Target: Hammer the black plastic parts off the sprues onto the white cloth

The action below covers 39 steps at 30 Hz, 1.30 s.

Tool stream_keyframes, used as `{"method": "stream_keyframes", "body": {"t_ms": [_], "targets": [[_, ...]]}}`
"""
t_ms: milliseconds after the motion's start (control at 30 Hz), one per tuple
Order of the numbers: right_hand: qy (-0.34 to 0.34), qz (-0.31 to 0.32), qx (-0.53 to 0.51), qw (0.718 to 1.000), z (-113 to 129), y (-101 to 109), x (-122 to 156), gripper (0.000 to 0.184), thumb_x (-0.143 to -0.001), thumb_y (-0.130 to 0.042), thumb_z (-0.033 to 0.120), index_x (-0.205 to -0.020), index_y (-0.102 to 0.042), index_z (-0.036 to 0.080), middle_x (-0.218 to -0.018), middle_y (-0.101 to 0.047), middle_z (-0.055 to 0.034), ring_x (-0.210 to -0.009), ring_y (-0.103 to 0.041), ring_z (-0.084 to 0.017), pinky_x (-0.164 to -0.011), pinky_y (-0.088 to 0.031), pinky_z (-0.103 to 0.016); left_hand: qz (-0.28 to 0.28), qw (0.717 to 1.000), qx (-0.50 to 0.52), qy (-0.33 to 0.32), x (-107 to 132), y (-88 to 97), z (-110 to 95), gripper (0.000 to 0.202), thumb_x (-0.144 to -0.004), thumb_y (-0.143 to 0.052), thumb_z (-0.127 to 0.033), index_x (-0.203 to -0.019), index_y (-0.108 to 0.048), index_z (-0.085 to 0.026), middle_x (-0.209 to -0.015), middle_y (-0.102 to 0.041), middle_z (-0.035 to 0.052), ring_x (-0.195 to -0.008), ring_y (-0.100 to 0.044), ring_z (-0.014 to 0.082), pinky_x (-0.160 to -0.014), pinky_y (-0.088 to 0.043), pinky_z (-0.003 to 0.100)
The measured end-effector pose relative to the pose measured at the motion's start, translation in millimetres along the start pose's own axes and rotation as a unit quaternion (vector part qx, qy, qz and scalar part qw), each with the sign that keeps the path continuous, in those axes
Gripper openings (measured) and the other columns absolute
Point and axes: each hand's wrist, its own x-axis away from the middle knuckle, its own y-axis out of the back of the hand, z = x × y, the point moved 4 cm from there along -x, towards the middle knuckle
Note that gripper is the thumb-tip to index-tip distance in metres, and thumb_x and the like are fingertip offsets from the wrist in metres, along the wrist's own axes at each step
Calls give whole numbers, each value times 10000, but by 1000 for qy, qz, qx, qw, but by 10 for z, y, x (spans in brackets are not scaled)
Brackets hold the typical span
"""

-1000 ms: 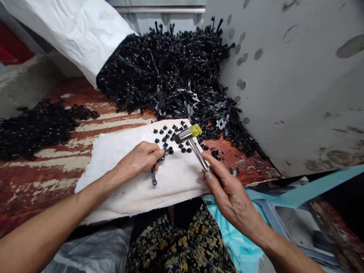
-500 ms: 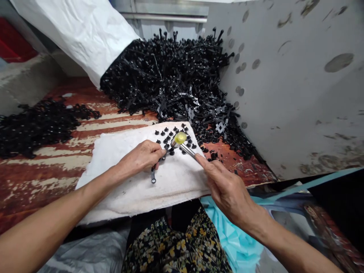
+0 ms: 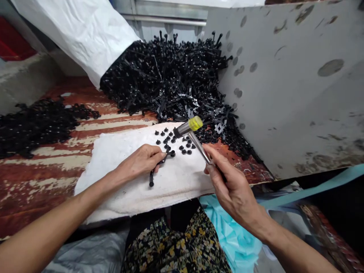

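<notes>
My left hand (image 3: 146, 158) pinches a narrow black strip (image 3: 151, 179) between thumb and fingers, low over a white cloth (image 3: 113, 151). The strip's far end is beside several small black plugs (image 3: 182, 148) that stand on the cloth. Wrapped round the metal handle of a mallet (image 3: 182, 129), my right hand (image 3: 227, 176) is to the right of the cloth's middle. The mallet has a yellow face on one end and a dark face on the other. Its head is raised above the plugs, apart from the strip.
A big heap of black strips (image 3: 170, 76) spills from a white sack (image 3: 85, 34) at the back. Another black pile (image 3: 36, 125) lies on the worn red tabletop (image 3: 57, 163) at left. A grey panel (image 3: 284, 94) stands upright at right. Turquoise plastic (image 3: 227, 231) hangs below.
The mallet head has lifted and tilted, its yellow face now toward the upper right. My right hand moved slightly right. The strip in my left hand has turned over a little.
</notes>
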Motion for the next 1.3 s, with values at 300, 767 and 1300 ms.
{"method": "stream_keyframes", "body": {"t_ms": [300,767,1300], "targets": [[-173,126,-255,943,-118,-417,-296,170,-810,-636,351,-792,-605,185,-693,-543,35,-620,-476,-117,-561,-377,-243,9,972,-161,-172,401,-182,-351,261,-905,-465,-327,-731,-613,-203,-585,-520,-33,-553,-466,118,-581,-342,256],[-212,77,-292,929,27,-550,-363,131,-823,-601,297,-752,-520,223,-555,-430,88,-461,-378,-86,-420,-286,-212,-27,891,436,120,407,-318,-64,480,-531,-899,-398,-762,-576,-130,-683,-689,62,-484,-569,106,-413,-480,213],[-311,18,-371,875,-124,-467,146,255,-870,-584,466,-854,-495,228,-469,-403,125,-343,-354,-63,-329,-291,-166,-121,869,448,174,-57,52,54,215,-839,-616,-53,-630,-569,-76,-606,-655,57,-285,-282,-21,-252,-208,98]]}}
